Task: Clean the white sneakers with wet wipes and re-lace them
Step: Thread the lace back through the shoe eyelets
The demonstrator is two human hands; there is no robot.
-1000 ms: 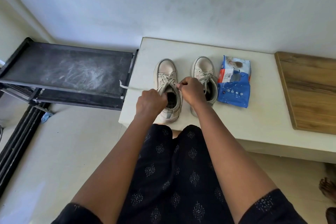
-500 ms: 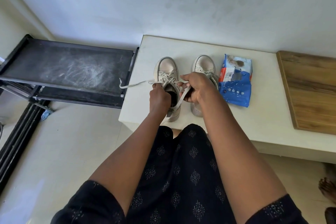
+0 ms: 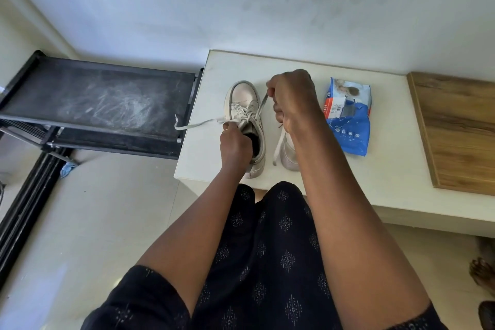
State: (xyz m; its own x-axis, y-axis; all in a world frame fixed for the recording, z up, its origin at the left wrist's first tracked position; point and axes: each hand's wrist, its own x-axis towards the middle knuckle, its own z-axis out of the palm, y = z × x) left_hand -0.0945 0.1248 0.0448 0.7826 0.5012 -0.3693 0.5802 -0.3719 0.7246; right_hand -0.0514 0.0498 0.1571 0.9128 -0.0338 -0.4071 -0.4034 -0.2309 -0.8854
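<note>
Here, two white sneakers stand side by side on the white table (image 3: 388,169), toes toward the far wall. The left sneaker (image 3: 242,100) is in plain view. The right sneaker (image 3: 289,159) is mostly hidden behind the right forearm, with only its heel showing. The right hand (image 3: 292,96) is raised above the shoes, its fingers clenched on the lace (image 3: 261,106) — the strand rises taut from the left sneaker's eyelets to the fingers, and its free end hangs down between the two shoes. The left hand (image 3: 235,142) sits at the left sneaker's opening with its fingers curled, pinching the other end of the lace, which stretches left past the table's edge. A blue wet-wipes pack (image 3: 348,126) lies flat just right of the right forearm, near the sneakers. Farther right, a wooden board (image 3: 460,136) rests on the table. A black shoe rack (image 3: 107,94) stands left of the table, its top smeared with pale dust.
</note>
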